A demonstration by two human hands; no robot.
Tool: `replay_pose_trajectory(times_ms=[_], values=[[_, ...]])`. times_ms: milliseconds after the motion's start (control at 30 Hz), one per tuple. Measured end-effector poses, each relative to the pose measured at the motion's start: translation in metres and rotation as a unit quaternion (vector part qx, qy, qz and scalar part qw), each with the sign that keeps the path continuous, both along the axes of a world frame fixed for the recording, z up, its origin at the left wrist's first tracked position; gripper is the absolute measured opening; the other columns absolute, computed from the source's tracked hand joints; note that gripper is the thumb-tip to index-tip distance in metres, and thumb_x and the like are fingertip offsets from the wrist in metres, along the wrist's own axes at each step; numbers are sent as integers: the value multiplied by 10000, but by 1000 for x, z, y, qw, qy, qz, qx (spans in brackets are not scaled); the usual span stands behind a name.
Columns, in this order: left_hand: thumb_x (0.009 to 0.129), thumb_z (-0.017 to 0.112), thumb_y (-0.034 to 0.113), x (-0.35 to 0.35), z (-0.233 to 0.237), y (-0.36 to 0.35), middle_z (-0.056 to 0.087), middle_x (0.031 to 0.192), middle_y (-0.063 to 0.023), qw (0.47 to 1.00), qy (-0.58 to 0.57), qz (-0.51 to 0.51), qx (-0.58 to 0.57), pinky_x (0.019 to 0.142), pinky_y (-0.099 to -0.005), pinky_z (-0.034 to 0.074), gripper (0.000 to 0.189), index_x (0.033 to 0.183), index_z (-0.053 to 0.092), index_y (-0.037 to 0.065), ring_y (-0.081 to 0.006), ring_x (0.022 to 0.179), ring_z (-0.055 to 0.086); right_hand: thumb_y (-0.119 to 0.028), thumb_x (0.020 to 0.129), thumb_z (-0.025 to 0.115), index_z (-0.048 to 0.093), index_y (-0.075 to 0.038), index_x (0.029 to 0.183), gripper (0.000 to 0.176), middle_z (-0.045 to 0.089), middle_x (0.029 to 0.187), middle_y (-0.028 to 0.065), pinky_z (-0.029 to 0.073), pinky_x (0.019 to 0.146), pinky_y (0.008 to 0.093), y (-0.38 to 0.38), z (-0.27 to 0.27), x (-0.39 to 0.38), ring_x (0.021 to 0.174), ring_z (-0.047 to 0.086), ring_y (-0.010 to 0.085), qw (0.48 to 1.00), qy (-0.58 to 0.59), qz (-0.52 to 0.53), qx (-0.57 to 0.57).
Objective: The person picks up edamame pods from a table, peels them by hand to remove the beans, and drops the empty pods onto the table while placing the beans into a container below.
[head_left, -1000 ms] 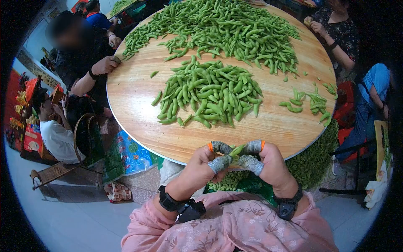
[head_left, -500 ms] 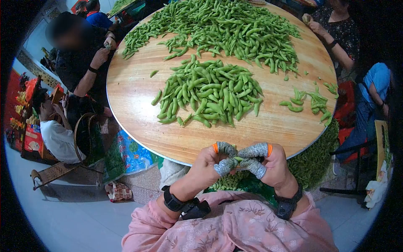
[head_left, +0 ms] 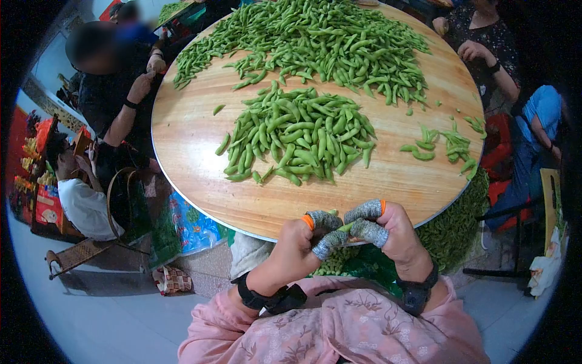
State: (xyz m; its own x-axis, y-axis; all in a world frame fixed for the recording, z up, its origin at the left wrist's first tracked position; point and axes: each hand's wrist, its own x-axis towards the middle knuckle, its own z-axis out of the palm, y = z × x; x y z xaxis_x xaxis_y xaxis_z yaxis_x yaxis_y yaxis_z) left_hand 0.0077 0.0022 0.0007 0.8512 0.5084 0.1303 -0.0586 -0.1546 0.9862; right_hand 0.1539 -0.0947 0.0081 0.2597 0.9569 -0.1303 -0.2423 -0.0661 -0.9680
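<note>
Close to the near edge of the round wooden table [head_left: 242, 203], my left hand [head_left: 303, 239] and my right hand [head_left: 394, 233] meet with knitted grey covers on thumbs and forefingers. Between their fingertips is a green soybean pod [head_left: 346, 227], mostly hidden; both hands are closed in a pinch on it. Just beyond my hands lies a small heap of soybean pods [head_left: 303, 133]. Below them, pale green shelled beans [head_left: 334, 264] show partly behind my wrists.
A larger pile of pods [head_left: 339, 42] covers the table's far side. A few loose pods [head_left: 454, 145] lie at the right. Discarded green shells [head_left: 451, 233] are heaped on the floor, right. Other people sit around, one by a wicker chair [head_left: 79, 255] at left.
My hands have drawn slightly apart, and the pod between them shows a little more. The co-worker at the upper right has moved their hands apart.
</note>
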Motion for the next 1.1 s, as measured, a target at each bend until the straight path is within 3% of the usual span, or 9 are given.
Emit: replay_pose_trajectory(times_ms=[33, 100, 167, 300, 367, 700, 800, 900, 1100], values=[[755, 558, 53, -2, 3, 2, 569, 745, -45, 1000, 0, 1, -1, 510, -181, 408, 132, 853, 519, -26, -81, 591, 516, -40, 744, 568, 562, 26, 858, 132, 586, 795, 48, 437, 653, 213, -1, 0, 2, 710, 540, 91, 999, 30, 38, -5], [765, 553, 63, -6, 13, 10, 566, 723, -27, 965, 39, -101, -240, 518, -183, 407, 118, 859, 533, -6, -65, 594, 504, -42, 742, 570, 562, 24, 860, 136, 586, 791, 47, 436, 651, 209, -2, -5, 6, 706, 539, 88, 995, 60, 75, -9], [765, 552, 61, -6, 14, 17, 564, 724, -25, 955, 40, -135, -260, 513, -185, 409, 115, 857, 532, -5, -68, 586, 507, -56, 729, 590, 566, 16, 854, 146, 588, 774, 45, 434, 647, 203, -1, -20, 7, 701, 537, 84, 915, 357, 185, 32], [752, 565, 52, -5, 22, 16, 555, 737, -24, 960, 36, -105, -258, 541, -198, 425, 134, 869, 524, -1, -82, 607, 519, -52, 723, 593, 571, 17, 841, 139, 591, 768, 45, 436, 635, 210, -1, -10, 0, 706, 538, 85, 925, 359, 125, 15], [742, 571, 41, -2, 14, 13, 550, 754, -25, 965, 15, -75, -250, 570, -199, 426, 146, 871, 516, 2, -84, 638, 521, -23, 723, 572, 569, 26, 847, 134, 594, 779, 54, 439, 636, 223, -2, -1, -4, 717, 540, 93, 997, -53, 45, 34], [744, 493, -24, 8, 3, 2, 491, 772, 1, 986, -48, 23, -159, 662, -188, 373, 171, 910, 469, 7, -68, 741, 467, 11, 726, 540, 561, 34, 869, 146, 593, 772, 61, 438, 651, 233, 0, 2, -11, 719, 539, 100, 986, -163, -5, 43], [785, 467, 63, 2, 8, 7, 473, 748, -2, 979, -13, 68, -194, 556, -185, 366, 184, 966, 449, 36, -66, 658, 442, -85, 745, 555, 549, 5, 884, 166, 577, 733, 65, 377, 457, 170, -1, 0, 0, 585, 509, 97, 991, 123, -53, -20], [803, 459, 102, -6, 3, 17, 443, 713, 15, 962, -14, 63, -267, 528, -177, 325, 235, 1026, 431, 32, -59, 613, 403, -116, 754, 530, 534, -8, 919, 198, 567, 712, 71, 341, 407, 160, -3, -8, 8, 534, 497, 118, 953, 295, -63, 14], [786, 529, 68, 6, 3, 9, 501, 788, 3, 976, 12, -24, -214, 622, -183, 377, 295, 1052, 418, 3, -54, 710, 464, -138, 746, 533, 527, -8, 918, 216, 566, 712, 77, 349, 395, 168, -1, -12, 8, 527, 505, 124, 941, 333, -48, 17]])
